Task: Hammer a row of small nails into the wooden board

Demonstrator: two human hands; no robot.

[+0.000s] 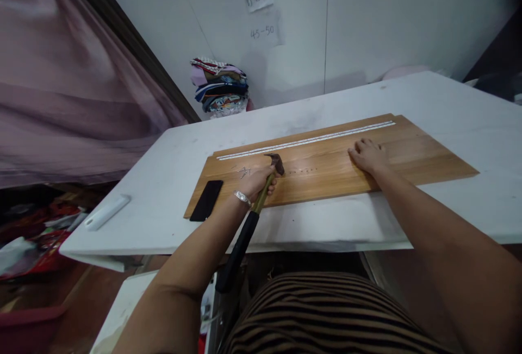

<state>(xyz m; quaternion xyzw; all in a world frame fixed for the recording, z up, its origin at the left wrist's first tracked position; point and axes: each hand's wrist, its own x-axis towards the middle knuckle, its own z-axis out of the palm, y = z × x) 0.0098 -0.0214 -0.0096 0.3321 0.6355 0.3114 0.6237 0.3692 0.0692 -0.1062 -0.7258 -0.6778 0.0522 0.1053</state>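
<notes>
Grip of L hand (pixel 259 181) wraps hammer (pixel 256 208) nr top; R hand (pixel 369 156) lies spread on wood bd (pixel 424 154).

I see a white oblong object (pixel 108 211) lying by the left edge of the white table (pixel 161 172), close to its near left corner, and a dark phone (pixel 206 200) set in from the near edge. Past the far edge, toward the far left corner, I make out stacked cloth (pixel 222 86) before a pale wall (pixel 367 17) bearing handwritten notes (pixel 261 32). A pinkish curtain (pixel 81 71) hangs beyond the left edge.
</notes>
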